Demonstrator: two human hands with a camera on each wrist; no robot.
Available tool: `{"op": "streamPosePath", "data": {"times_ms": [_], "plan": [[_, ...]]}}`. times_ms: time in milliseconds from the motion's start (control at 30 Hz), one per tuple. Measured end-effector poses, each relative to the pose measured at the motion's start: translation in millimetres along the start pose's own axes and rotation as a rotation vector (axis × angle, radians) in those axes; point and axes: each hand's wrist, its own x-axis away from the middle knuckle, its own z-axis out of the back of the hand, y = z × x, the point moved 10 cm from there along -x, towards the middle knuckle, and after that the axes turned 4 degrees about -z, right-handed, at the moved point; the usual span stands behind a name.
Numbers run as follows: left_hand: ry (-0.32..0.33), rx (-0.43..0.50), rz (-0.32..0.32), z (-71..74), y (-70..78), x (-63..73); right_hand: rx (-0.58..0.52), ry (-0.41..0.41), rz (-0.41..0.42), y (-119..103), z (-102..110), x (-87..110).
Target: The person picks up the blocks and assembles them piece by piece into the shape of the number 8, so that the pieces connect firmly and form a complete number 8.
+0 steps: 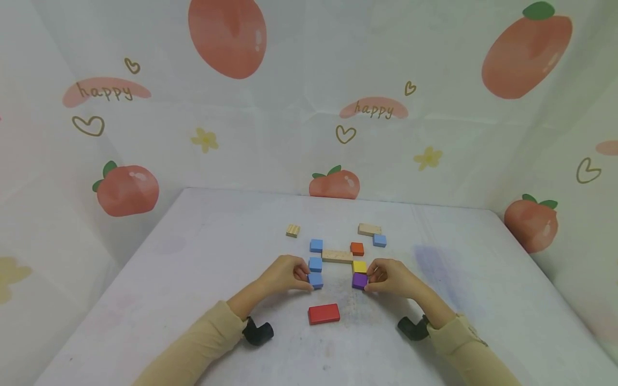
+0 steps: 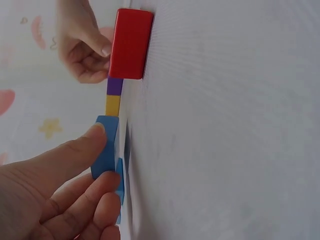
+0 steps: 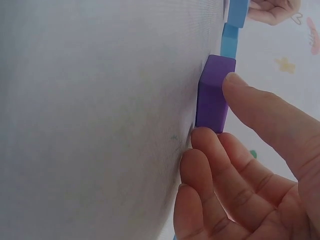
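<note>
My left hand pinches a blue block between thumb and fingers; in the left wrist view that blue block seems slightly off the table. Just behind it sits another blue block. Across from it, my right hand pinches a purple block, with thumb and fingertips at its sides. The purple block appears to stand on the table in the right wrist view. A yellow block lies right behind the purple one. Between the two rows, farther back, stretches a long wooden block.
Nearest me lies a red rectangular block. Behind the rows are a blue block and an orange-red block. Farther off lie a striped wooden piece, a plain wooden block and another blue block.
</note>
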Motion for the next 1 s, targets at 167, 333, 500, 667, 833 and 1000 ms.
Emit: {"op": "streamPosePath", "data": {"times_ms": [167, 333, 500, 667, 833, 1000], "plan": [[0.008, -0.014, -0.019, -1.3, 4.9, -1.9, 0.017, 0.007, 0.026, -3.5, 0.7, 1.3], [0.012, -0.027, -0.016, -1.8, 5.4, -2.8, 0.018, 0.008, 0.026, -4.2, 0.5, 1.8], [0.022, -0.047, 0.0, -2.0, 3.7, -3.9, 0.019, 0.009, 0.027, -4.0, 0.7, 1.4], [0.026, -0.06, 0.025, -2.4, 2.1, -4.4, 0.022, 0.007, 0.017, -2.2, 0.1, 0.8], [0.022, -0.06, 0.032, -2.7, 2.3, -4.1, 0.023, 0.007, 0.004, -0.8, 0.1, 0.3], [0.025, -0.065, 0.037, -2.1, 2.7, -3.4, 0.015, 0.003, 0.006, -1.1, -0.5, 0.2]]}}
